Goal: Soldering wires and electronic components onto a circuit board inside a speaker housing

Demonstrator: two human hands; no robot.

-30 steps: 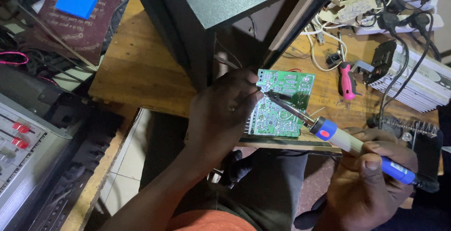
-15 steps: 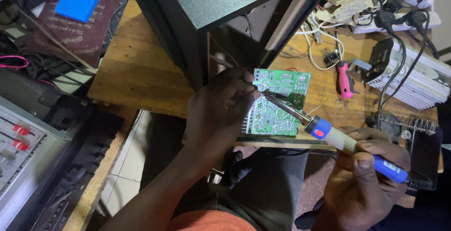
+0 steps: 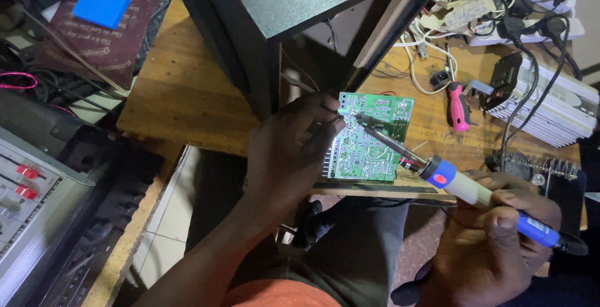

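Over the scuffed wooden bench (image 3: 181,94), my left hand (image 3: 287,151) pinches the green circuit board (image 3: 369,138); my right hand (image 3: 500,232) fully grips a blue-collared soldering iron (image 3: 450,179), tip touching it.

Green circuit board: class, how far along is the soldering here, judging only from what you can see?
Done: the board shows many shiny joints across its face. In hand: the left hand grips the board's left edge, and the right hand holds the soldering iron with its tip at the upper left of the board. Left: the pictures cannot tell which joints remain unfinished.
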